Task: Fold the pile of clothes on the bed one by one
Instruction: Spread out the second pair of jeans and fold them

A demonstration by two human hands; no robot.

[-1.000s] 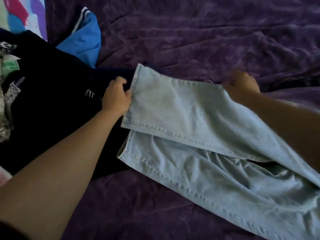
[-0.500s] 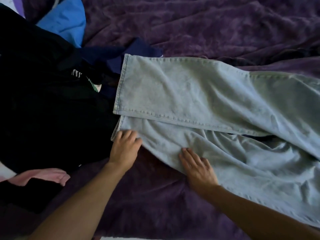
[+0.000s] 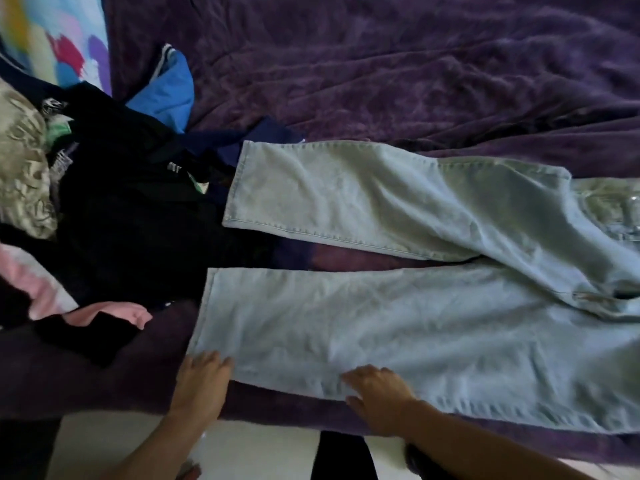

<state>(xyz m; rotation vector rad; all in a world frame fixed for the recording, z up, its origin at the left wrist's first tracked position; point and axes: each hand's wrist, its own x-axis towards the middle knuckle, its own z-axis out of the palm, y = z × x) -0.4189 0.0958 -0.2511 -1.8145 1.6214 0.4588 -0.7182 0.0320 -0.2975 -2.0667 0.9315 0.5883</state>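
Note:
Light blue jeans (image 3: pixel 398 317) lie spread flat on the purple bedspread (image 3: pixel 381 71), legs pointing left and parted, waist at the right edge. My left hand (image 3: pixel 202 379) rests at the near leg's hem corner, fingers extended onto the denim. Further right on the same leg's near edge, my right hand (image 3: pixel 377 393) lies flat, fingers spread. A pile of unfolded clothes (image 3: pixel 114 209), mostly black with pink, blue and patterned pieces, sits to the left of the jeans.
A blue garment (image 3: pixel 166 95) pokes out at the pile's far side. A colourful patterned pillow or cloth (image 3: pixel 59 46) fills the top left corner. The bed's near edge (image 3: pixel 277 420) runs just under my hands, with pale floor below.
The near jeans leg has been pulled toward me, away from the far leg, and now lies flat. Both hands moved with it to the bed's near edge.

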